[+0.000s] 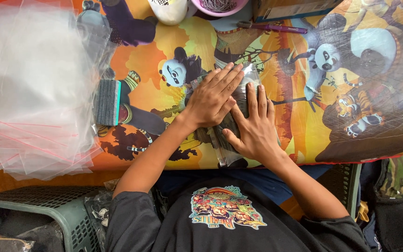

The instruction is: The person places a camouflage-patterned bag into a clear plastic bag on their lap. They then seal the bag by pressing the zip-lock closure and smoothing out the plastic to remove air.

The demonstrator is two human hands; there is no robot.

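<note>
A clear plastic bag holding a dark folded item (239, 119) is pressed flat at the frame's centre by the left hand (213, 98) and right hand (255, 128), palms down. A stack of clear zip bags (33, 93) is seen at the left on the colourful cartoon-printed table cover (304, 126).

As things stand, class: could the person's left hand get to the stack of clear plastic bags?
Probably yes. The left hand lies flat on the filled bag; between it and the stack of clear bags only a low grey block lies on the table.

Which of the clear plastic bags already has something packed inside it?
The clear plastic bag under both flat hands, left hand and right hand: dark contents fill it. The bags in the stack of clear plastic bags at left lie flat and see-through.
</note>
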